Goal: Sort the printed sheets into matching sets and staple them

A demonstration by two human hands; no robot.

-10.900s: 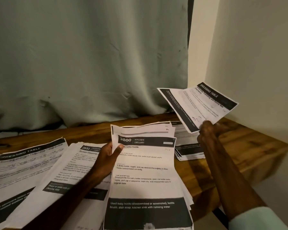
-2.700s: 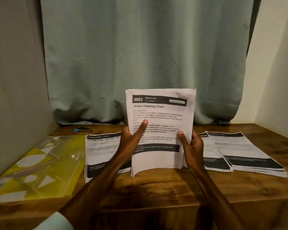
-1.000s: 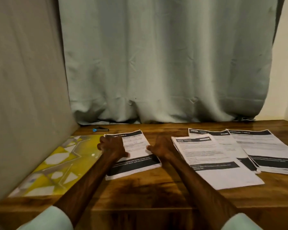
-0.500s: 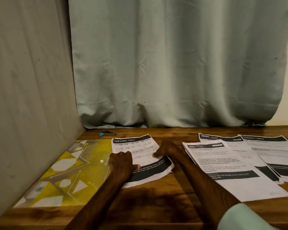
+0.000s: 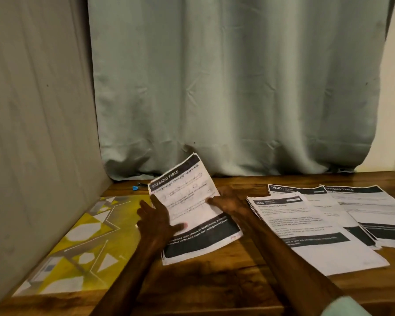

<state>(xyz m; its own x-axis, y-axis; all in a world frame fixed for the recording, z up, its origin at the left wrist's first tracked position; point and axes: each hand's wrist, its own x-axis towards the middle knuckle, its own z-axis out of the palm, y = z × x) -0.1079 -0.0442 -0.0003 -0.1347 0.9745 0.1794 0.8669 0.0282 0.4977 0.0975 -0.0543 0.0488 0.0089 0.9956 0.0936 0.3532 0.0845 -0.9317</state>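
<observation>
Your left grip (image 5: 156,221) pinches the left edge of the Dressing Table stack (image 5: 187,197), thumb on top, and your right grip (image 5: 229,205) grasps its right edge. Half a second ago that stack lay flat under your hands. Now its far end tilts up toward the curtain (image 5: 237,87), with its near edge down at the table (image 5: 226,281). Just right of it, the 2652 stack (image 5: 306,236) lies flat as before, overlapping the 3800 stack (image 5: 292,190).

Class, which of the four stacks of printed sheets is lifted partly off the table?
The leftmost stack, beside the yellow folder: the left hand and right hand hold it, far end tilted up; the three others lie flat.
</observation>
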